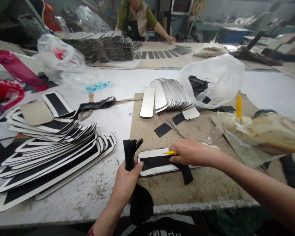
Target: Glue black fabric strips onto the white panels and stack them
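My left hand (126, 180) is closed around a bundle of black fabric strips (129, 152), with its thumb at the left end of a white rounded panel (151, 153). A black strip (157, 163) lies along that panel. My right hand (190, 152) presses on the strip near its right part, fingers closed on a slim yellow-handled tool (170, 152) whose working end is hidden. Another black piece (187, 174) hangs over the panel's front edge below my right hand. More black material (141, 203) droops over the table edge under my left hand.
On the left are stacked white panels with black strips (56, 157). Blank white panels (170, 95) fan out ahead, beside a plastic bag (218, 78) of black pieces. A yellow handle (239, 106) stands in a glue-smeared bag (267, 131) at right. A co-worker (137, 19) works across the table.
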Motion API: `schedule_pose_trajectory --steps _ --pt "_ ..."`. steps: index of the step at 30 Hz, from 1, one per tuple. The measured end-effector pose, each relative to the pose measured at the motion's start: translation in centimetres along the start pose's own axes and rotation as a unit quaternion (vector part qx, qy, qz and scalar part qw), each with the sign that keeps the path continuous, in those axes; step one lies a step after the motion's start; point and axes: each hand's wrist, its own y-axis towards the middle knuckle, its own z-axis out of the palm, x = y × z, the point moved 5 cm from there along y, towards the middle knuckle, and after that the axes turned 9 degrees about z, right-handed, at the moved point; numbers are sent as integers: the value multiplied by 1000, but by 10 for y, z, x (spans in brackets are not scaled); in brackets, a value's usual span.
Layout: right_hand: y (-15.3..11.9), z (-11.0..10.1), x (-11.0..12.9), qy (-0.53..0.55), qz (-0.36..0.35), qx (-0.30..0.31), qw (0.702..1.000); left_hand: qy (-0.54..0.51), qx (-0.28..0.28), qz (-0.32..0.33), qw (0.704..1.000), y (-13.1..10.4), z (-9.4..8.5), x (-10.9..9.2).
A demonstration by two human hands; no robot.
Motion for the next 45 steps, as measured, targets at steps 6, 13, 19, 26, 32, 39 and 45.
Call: schedule_pose_trajectory --steps 6,13,19,26,32,39,45 --pt "-50 7 -84 94 99 -46 990 -14 -19 -30 999 1 -4 11" --pt "-43 24 -96 61 209 -101 971 21 -39 -28 999 0 -7 12" --pt "-31 20 -94 -4 261 -98 960 49 -59 -39 996 -4 -6 3" --pt "-23 16 -99 23 231 -61 971 19 -87 -74 993 -5 -2 -7" --pt "-14 22 -102 15 236 -57 970 29 -44 -78 996 -1 -9 7" --pt "-17 24 -104 21 261 -88 961 107 -64 -36 992 -17 -10 -13" --pt "-27 33 -119 91 230 -145 958 73 -82 -62 992 -23 -20 -17"
